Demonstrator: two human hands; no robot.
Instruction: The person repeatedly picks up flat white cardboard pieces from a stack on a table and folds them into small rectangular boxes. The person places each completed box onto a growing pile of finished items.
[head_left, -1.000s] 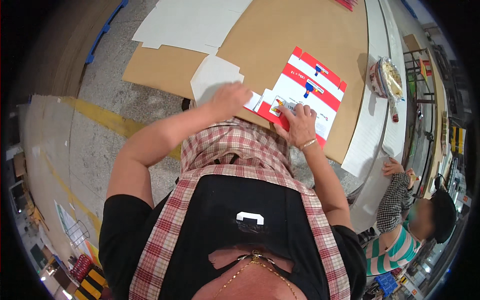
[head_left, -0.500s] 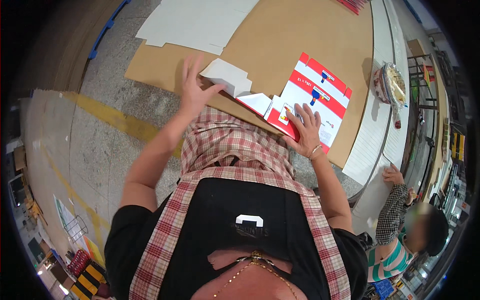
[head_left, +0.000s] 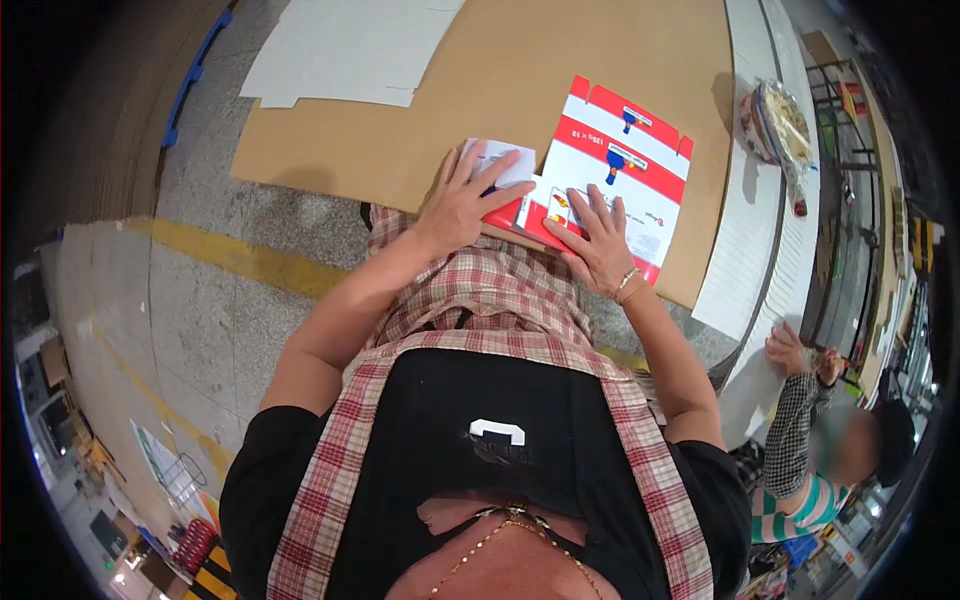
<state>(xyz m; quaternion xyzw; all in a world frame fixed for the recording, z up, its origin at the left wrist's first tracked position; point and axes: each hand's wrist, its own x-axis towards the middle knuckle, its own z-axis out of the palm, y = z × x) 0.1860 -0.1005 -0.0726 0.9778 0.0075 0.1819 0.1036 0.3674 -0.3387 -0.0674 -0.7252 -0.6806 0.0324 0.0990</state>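
Left hand [head_left: 470,205]: palm down, fingers fanned over a small end panel [head_left: 512,157], pressing, nothing pinched; right hand [head_left: 600,240]: likewise spread flat on the red-and-white carton [head_left: 645,185], thumb toward the near edge of the brown board [head_left: 480,80]; carton lies at that near edge, right of the board's middle; whether the end panel joins it is hidden by fingers.

Handling, by judgement: light, thin paperboard; stiff across each panel, soft at creases; printed face probably a little slick, corners easily dented; best held by a free outer edge, fingertips clear of the notches; a flat palm should steady it.

Materials: carton smooth, banded, slotted tabs along its far edge; brown board matt, plain; white sheets [head_left: 350,50], stepped cut-outs, at the board's far left; ribbed white strip [head_left: 740,270] along the board's right side, a crinkled clear bag [head_left: 780,130] on it; co-worker's hand [head_left: 785,345] beyond the board's near right corner.
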